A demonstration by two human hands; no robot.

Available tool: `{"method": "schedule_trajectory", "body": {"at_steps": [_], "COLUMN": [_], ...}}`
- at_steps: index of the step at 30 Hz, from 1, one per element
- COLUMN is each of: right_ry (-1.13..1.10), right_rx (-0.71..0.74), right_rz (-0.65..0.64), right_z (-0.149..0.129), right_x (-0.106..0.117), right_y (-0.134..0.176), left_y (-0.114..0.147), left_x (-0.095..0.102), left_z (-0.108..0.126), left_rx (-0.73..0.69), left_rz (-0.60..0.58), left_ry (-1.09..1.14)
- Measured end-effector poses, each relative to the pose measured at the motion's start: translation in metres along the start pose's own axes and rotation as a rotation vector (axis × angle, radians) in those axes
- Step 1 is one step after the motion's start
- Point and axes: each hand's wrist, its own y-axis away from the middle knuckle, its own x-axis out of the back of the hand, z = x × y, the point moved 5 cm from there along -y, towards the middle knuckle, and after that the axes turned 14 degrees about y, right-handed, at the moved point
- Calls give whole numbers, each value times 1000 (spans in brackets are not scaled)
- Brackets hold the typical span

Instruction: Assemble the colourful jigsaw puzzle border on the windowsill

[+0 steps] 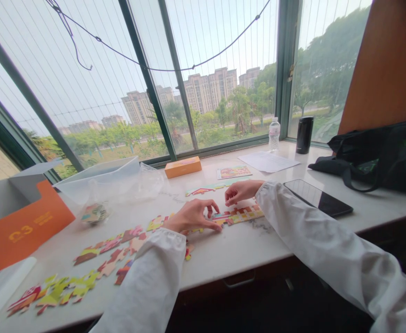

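My left hand [197, 215] is low over the white tabletop, thumb and index finger on opposite edges of a jigsaw piece [221, 218] with pink and blue stripes. That piece lies at the left end of a joined jigsaw strip [246, 214] in yellow and brown. Just beyond this strip, my right hand [241, 191] has its fingers curled together and pointing down; whatever they may hold is hidden. Another joined strip [203, 190], pale with a red roof shape, lies behind the hands. Loose jigsaw pieces [65, 289] spread across the left side, several of them green.
An orange-and-grey box [25, 222] and a clear plastic bag [95, 213] stand left. At the back are a small orange box [183, 167], a picture card [234, 172], paper [268, 162], a bottle [274, 135] and a black tumbler [304, 135]. A tablet [317, 198] and black bag [379, 157] lie right.
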Motion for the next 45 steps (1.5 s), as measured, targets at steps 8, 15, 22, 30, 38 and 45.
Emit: {"method": "schedule_trajectory", "body": {"at_steps": [8,15,22,30,38,45], "right_ry": [-9,-20,-35,27,-40,4], "right_rx": [22,47,62,-22,-257,-279], "right_rz": [37,27,62,208,450,430], "right_z": [3,5,5,5,48,41], "right_x": [-1,-3,4,26,58,59], "right_y": [-2,-3,1,14,33,39], "left_y": [-1,-2,0,0,-1,0], "left_x": [-1,-2,-1,0,3,3], "left_z": [-4,-6,-3,-4,-4,-1], "left_rx": [17,-2,3,49,8,44], "left_rz": [-28,-17,-5,-2,45,17], "left_ry": [-7,-24,-34,-75,-127,-114]}}
